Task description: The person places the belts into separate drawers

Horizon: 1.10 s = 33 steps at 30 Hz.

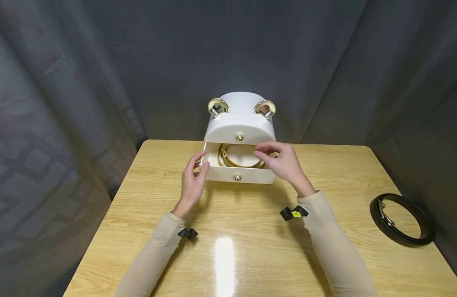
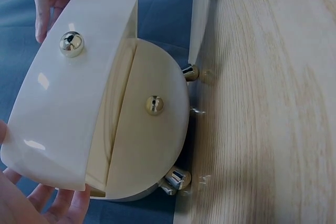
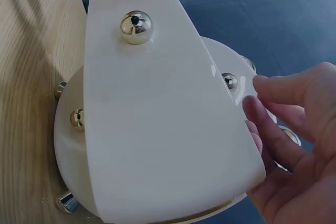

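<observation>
A white rounded storage box [image 1: 240, 120] has its lower drawer [image 1: 221, 175] pulled out. Coiled inside that drawer is a mustard-yellow belt [image 1: 220, 156] with a gold buckle. My left hand [image 1: 193, 183] grips the drawer's left side, thumb by the front corner and fingers along the outer wall; its fingertips [image 2: 63, 203] show at the drawer edge in the left wrist view. Over the drawer's right side is my right hand [image 1: 284, 163], thumb and index finger bent towards each other with a gap between them and nothing visible in it. Its other fingers lie partly behind the drawer wall [image 3: 231, 145].
A coiled black belt [image 1: 393, 236] with a metal buckle lies at the right edge of the wooden table [image 1: 176, 264]. The box carries two gold ear-shaped pieces [image 1: 218, 106] and a gold knob [image 1: 240, 137] on its upper drawer. A dark curtain [image 1: 228, 49] hangs behind.
</observation>
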Each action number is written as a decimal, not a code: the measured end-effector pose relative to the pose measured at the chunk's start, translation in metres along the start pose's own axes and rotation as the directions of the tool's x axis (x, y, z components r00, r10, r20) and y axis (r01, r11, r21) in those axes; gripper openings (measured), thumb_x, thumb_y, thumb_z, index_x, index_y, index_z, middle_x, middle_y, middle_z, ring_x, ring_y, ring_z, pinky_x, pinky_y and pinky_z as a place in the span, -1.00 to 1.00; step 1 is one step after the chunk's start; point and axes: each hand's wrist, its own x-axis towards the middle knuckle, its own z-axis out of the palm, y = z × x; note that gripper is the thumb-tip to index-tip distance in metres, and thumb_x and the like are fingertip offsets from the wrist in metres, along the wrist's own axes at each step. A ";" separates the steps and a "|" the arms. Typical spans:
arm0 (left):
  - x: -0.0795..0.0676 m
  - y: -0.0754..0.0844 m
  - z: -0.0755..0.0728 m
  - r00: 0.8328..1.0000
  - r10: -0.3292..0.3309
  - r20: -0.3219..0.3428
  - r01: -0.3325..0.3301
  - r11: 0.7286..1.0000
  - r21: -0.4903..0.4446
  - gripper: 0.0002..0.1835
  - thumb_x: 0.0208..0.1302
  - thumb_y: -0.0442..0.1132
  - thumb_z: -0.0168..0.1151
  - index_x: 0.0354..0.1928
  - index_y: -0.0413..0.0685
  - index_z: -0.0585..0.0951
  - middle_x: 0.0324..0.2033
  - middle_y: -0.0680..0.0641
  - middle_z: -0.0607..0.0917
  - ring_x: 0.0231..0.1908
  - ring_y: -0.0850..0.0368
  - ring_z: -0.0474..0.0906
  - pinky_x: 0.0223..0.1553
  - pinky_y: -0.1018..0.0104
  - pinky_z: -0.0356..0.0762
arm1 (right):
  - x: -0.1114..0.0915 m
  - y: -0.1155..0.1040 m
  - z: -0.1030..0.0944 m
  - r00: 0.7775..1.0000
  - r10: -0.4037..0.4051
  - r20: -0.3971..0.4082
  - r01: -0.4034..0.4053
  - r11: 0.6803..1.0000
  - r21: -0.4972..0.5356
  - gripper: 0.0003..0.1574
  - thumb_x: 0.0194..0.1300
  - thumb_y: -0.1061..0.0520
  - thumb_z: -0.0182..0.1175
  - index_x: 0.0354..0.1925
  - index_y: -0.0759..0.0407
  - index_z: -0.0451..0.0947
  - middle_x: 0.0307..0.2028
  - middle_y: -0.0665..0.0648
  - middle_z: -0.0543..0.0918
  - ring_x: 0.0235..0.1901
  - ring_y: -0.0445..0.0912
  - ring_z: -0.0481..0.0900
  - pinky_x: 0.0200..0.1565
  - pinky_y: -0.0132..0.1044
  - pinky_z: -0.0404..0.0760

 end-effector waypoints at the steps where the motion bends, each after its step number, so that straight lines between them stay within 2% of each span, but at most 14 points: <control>1: 0.000 0.000 0.000 1.000 0.001 0.003 -0.001 1.000 -0.002 -0.57 0.60 -0.21 0.18 0.41 -0.13 0.54 0.35 -0.26 0.61 0.16 -0.10 0.63 -0.04 0.46 0.59 | -0.002 0.001 0.000 1.000 -0.001 -0.018 0.001 1.000 0.003 -0.77 0.41 0.11 0.43 -0.05 0.20 0.81 -0.14 0.18 0.86 -0.20 -0.13 0.68 -0.26 -0.39 0.59; 5: -0.001 0.000 0.000 1.000 -0.002 0.009 0.002 1.000 -0.002 -0.55 0.60 -0.20 0.17 0.43 -0.14 0.53 0.36 -0.25 0.61 0.18 -0.12 0.63 -0.04 0.46 0.59 | -0.008 0.005 -0.003 0.996 -0.009 -0.087 0.010 1.000 0.017 -0.76 0.40 0.14 0.43 -0.05 0.25 0.81 -0.16 0.22 0.85 -0.21 -0.23 0.66 -0.26 -0.45 0.60; 11: -0.001 -0.001 -0.001 1.000 -0.001 0.009 0.001 1.000 -0.007 -0.56 0.60 -0.21 0.18 0.42 -0.10 0.54 0.36 -0.25 0.61 0.18 -0.12 0.63 -0.05 0.47 0.59 | -0.019 0.008 -0.007 0.988 0.021 -0.154 -0.015 0.999 0.035 -0.74 0.42 0.11 0.41 -0.02 0.24 0.80 -0.16 0.19 0.82 -0.20 -0.32 0.62 -0.30 -0.51 0.57; 18: 0.000 -0.002 -0.001 1.000 -0.010 0.011 0.010 1.000 0.007 -0.56 0.60 -0.19 0.18 0.43 -0.06 0.55 0.38 -0.18 0.60 0.17 -0.04 0.59 -0.01 0.43 0.57 | -0.028 0.010 -0.011 0.971 0.045 -0.234 -0.019 0.993 0.112 -0.76 0.42 0.16 0.39 -0.02 0.26 0.80 -0.21 -0.13 0.79 -0.23 -0.37 0.65 -0.32 -0.53 0.57; 22: 0.000 -0.002 -0.001 1.000 -0.008 0.018 0.008 1.000 0.004 -0.56 0.60 -0.18 0.18 0.43 -0.05 0.54 0.38 -0.19 0.60 0.18 -0.06 0.59 -0.02 0.43 0.57 | -0.032 0.013 -0.014 0.963 0.055 -0.264 -0.026 0.993 0.111 -0.75 0.43 0.15 0.40 -0.02 0.26 0.80 -0.23 -0.25 0.75 -0.22 -0.37 0.64 -0.34 -0.53 0.56; 27: 0.001 -0.002 -0.003 1.000 -0.011 0.027 0.010 1.000 0.005 -0.55 0.60 -0.17 0.18 0.44 -0.03 0.54 0.38 -0.17 0.59 0.22 -0.10 0.61 0.00 0.39 0.60 | -0.038 0.017 -0.017 0.960 0.062 -0.273 -0.041 0.996 0.085 -0.72 0.45 0.12 0.37 -0.01 0.28 0.79 -0.20 -0.16 0.78 -0.21 -0.36 0.64 -0.31 -0.52 0.56; 31: 0.002 -0.001 -0.006 0.999 -0.013 0.032 0.013 1.000 0.006 -0.56 0.60 -0.16 0.19 0.43 -0.03 0.55 0.38 -0.15 0.59 0.21 -0.12 0.61 0.08 0.12 0.64 | -0.041 0.022 -0.017 0.960 0.064 -0.271 -0.045 0.996 0.075 -0.72 0.46 0.11 0.37 -0.01 0.27 0.79 -0.16 -0.09 0.79 -0.21 -0.35 0.63 -0.31 -0.52 0.58; 33: 0.003 0.000 -0.009 0.999 -0.016 0.030 0.016 1.000 0.008 -0.56 0.59 -0.17 0.20 0.42 -0.04 0.56 0.37 -0.16 0.59 0.20 -0.13 0.60 0.10 0.01 0.63 | -0.043 0.023 -0.016 0.960 0.070 -0.270 -0.050 0.995 0.082 -0.73 0.46 0.13 0.37 0.00 0.29 0.79 -0.13 0.03 0.82 -0.21 -0.36 0.63 -0.31 -0.54 0.58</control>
